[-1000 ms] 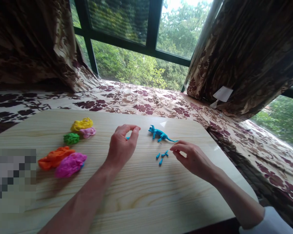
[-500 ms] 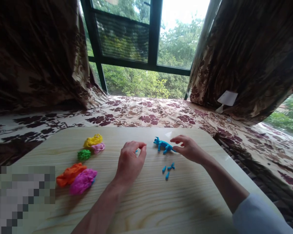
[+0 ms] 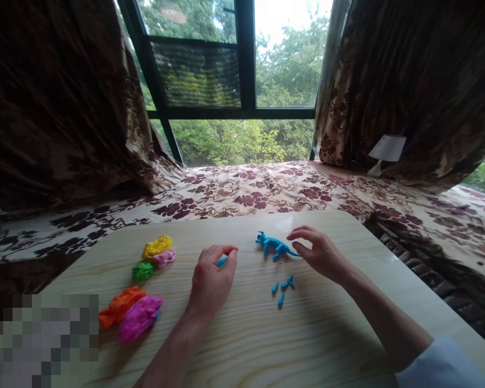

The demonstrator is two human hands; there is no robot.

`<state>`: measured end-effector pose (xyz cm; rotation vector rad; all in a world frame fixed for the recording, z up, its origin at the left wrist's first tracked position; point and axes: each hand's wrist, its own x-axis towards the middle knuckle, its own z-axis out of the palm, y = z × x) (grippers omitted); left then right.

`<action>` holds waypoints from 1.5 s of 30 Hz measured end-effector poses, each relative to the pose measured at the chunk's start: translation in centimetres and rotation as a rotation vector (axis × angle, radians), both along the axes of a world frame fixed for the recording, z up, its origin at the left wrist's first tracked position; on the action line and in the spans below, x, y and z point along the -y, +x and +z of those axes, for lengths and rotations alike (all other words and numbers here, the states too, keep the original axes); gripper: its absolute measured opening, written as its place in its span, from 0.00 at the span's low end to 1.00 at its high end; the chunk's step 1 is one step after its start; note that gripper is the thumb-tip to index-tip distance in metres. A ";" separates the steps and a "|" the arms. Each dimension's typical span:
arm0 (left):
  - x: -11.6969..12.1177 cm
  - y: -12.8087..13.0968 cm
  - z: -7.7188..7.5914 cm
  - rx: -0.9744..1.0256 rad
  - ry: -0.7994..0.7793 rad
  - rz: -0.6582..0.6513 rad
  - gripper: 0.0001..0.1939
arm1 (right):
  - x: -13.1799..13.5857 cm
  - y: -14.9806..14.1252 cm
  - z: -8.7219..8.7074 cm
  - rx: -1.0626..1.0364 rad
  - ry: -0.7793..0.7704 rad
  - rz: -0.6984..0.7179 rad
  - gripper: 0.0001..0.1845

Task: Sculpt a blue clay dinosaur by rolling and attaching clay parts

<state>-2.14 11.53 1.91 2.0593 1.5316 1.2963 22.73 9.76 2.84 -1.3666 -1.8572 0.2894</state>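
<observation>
A blue modelling-clay animal figure [image 3: 274, 246] with four legs, small horns and a thin tail stands near the far side of the table. My right hand [image 3: 315, 250] is beside its tail end, thumb and fingers apart, with nothing seen between them; the tail tip reaches close to the thumb. My left hand [image 3: 214, 272] is to the left of the figure, thumb and index finger curled together. A lump of blue clay [image 3: 221, 262] shows inside that curl, partly hidden by the hand. Several small blue clay pieces [image 3: 281, 300] lie in front of the figure.
On the left of the wooden table [image 3: 242, 345] lie clay lumps: yellow [image 3: 157, 247], pale pink [image 3: 164, 258], green [image 3: 142, 272], orange [image 3: 121, 307] and magenta [image 3: 140, 319]. A lamp [image 3: 388, 148] stands beyond the table on the right, near the curtain [image 3: 388, 70].
The view has shifted a little. My left hand has drawn slightly left, away from the figure, and more of the blue lump shows in it. More of the tail shows beside my right hand.
</observation>
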 end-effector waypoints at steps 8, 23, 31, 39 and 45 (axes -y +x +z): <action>-0.6 -1.2 0.7 -0.009 0.016 0.079 0.07 | 1.1 -0.3 1.3 0.016 -0.081 0.080 0.08; 0.9 1.0 0.6 -0.131 0.076 -0.105 0.06 | 3.2 -2.0 1.7 0.356 -0.140 0.267 0.05; 0.5 0.0 1.0 -0.100 0.057 -0.023 0.06 | 3.1 -3.4 0.8 0.375 -0.095 0.351 0.08; 1.8 1.5 1.0 -0.050 -0.083 -0.177 0.06 | 3.1 -3.9 0.9 0.201 -0.115 0.322 0.07; 2.8 2.2 1.8 0.040 -0.317 -0.407 0.10 | 3.3 -4.6 1.5 -0.004 -0.136 0.290 0.05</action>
